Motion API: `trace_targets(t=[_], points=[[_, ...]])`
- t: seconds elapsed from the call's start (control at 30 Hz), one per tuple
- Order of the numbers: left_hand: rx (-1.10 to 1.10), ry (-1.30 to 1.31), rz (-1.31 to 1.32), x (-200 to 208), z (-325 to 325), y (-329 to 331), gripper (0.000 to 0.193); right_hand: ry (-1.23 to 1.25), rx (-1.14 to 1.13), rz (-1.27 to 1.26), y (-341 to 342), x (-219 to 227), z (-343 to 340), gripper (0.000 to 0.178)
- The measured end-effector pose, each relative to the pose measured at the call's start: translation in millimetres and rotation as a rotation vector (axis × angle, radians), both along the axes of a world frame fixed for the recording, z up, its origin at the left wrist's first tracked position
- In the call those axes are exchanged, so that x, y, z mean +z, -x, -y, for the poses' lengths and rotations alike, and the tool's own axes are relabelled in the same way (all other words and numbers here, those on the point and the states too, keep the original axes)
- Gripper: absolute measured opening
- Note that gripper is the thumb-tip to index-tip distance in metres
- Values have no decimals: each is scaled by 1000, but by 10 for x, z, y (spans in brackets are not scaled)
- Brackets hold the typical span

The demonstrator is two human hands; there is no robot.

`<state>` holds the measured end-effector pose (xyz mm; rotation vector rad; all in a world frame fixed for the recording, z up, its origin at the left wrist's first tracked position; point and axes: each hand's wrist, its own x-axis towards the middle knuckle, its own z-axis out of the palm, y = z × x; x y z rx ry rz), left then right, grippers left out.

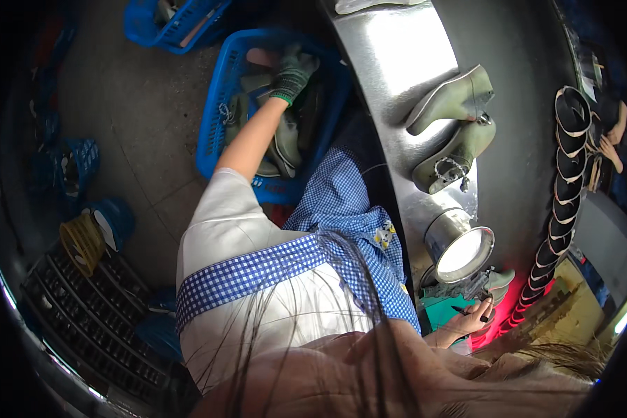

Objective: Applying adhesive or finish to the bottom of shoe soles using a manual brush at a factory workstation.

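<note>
My left hand (294, 75), in a dark green knitted glove, reaches down into a blue plastic basket (219, 104) at upper left. Olive-green boots (285, 143) lie around it in the basket; its fingers are blurred in the shadow, so their grip is unclear. At lower right, my bare right hand (477, 317) is closed around a thin dark pen-like tool (458, 308). Just beyond that hand, under the lamp, lies an olive-green boot (498, 281), partly covered.
Two olive boots, a plain one (460, 101) and a laced one (453, 157), lie on the shiny metal table (390, 63). A round lamp (463, 254) stands nearer. Dark pale-rimmed pieces (571, 139) line the right side, near another person's hands (613, 143). Another blue basket (177, 31) sits far left.
</note>
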<state>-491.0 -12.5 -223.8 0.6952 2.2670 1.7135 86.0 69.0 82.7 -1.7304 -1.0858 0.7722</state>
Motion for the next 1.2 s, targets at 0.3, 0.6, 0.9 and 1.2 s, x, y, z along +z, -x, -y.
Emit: trace_targets(t=[0.3,0.6,0.9,1.2], points=[[-130,1355,-626,-1481,-225,381,59,55,-63,91,-39,-32,71,31],[-113,1024,-1018,-1131,645,560,51,58,5,46,-72,-54,-30,31],[227,65,36,155,999,536,37,-1,41,-18,-19,-268,-116,28],[163,-704,454,1483,470,563,41,-88,-66,-157,-331,-261,86,30]])
